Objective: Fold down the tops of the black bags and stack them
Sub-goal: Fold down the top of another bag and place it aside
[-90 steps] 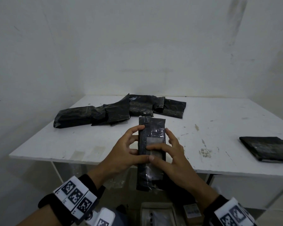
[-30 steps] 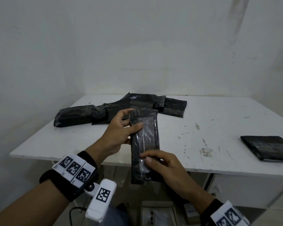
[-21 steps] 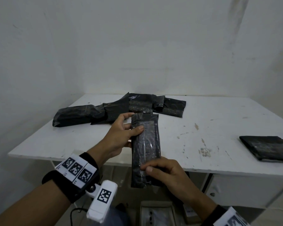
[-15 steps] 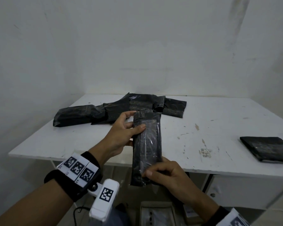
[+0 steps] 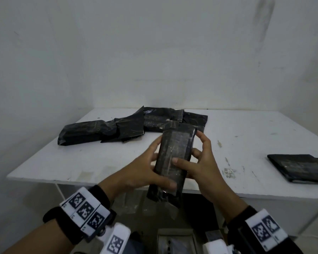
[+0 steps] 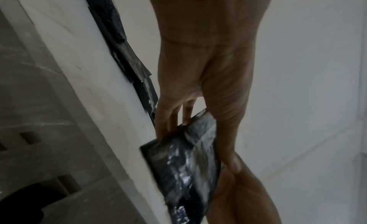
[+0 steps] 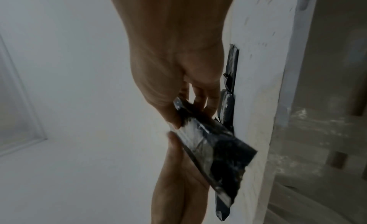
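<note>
Hands first: the left hand and the right hand both grip one black bag, fingers curled round its long edges, the left thumb laid across its lower front and the right thumb on its middle. The bag stands nearly upright between them, above the near edge of the white table, its top end tilted away.

Half a second ago the right hand pinched only the bottom of the bag from below, while the left held the upper left edge. Now the right has come up to the right edge, its forefinger at the top corner, and the left has slid lower.

Beyond the hands lies a loose heap of black bags; far off to the right of the right hand lies a flat stack of bags.

No writing on the bag can be read. The wristbands carry square black-and-white coded markers.
</note>
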`<state>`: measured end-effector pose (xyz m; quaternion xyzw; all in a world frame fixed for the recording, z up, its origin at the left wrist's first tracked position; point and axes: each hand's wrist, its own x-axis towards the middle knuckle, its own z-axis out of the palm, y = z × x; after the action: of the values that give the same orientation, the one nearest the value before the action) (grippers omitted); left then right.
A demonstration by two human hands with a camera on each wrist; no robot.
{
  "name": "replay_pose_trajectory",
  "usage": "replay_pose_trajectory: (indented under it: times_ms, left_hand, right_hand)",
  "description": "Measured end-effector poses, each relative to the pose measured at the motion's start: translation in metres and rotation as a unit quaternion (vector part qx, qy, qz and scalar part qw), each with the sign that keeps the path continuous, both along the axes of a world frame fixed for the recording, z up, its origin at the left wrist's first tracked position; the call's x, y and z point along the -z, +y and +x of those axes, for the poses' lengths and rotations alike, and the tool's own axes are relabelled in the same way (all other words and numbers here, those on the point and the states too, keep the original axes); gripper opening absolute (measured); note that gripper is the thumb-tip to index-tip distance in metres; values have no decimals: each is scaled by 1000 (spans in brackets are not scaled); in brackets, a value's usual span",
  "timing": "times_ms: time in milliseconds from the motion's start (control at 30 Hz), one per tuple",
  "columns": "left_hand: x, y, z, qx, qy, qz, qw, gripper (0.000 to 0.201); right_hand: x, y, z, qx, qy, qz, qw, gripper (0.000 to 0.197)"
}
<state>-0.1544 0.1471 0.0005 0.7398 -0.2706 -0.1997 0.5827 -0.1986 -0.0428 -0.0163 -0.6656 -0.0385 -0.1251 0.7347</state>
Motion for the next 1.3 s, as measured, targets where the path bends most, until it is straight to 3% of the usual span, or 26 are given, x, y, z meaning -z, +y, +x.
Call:
replay_pose_trajectory:
  times_ms: [167, 367, 467, 600, 733, 867, 933, 1167, 1300]
  left_hand:
    - [9, -2, -9, 2, -21, -19, 1000, 123]
    - [12, -4, -16, 22, -53, -24, 998, 126]
    - [10, -7, -17, 24, -67, -27, 997, 123]
    - [10, -7, -18, 20, -48, -23, 998, 123]
    - [9, -6, -20, 32, -20, -41, 998, 122]
    - [7, -12, -23, 47, -30, -38, 998, 122]
    - [7, -15, -22, 44, -35, -40, 998, 123]
    - [12, -23, -14, -25, -28, -40, 999, 109]
    - [9, -22, -4, -88, -34, -78, 992, 102]
  right_hand:
    - [-6, -3, 12, -13, 34, 29, 999, 86]
    - [-25, -4, 24, 2, 40, 63, 997, 35]
    - [-25, 1, 30, 46, 43, 69, 996, 24]
    - [-20, 1, 27, 50, 17, 48, 997, 29]
    - [-11, -2, 20, -23, -2, -11, 1000, 70]
    - [-17, -2, 27, 59, -3, 16, 998, 37]
    - [-19, -2, 30, 74, 0, 26, 997, 29]
    - [-22, -4, 25, 33, 9, -2, 999, 34]
    - [-9, -7, 10, -20, 49, -28, 998, 63]
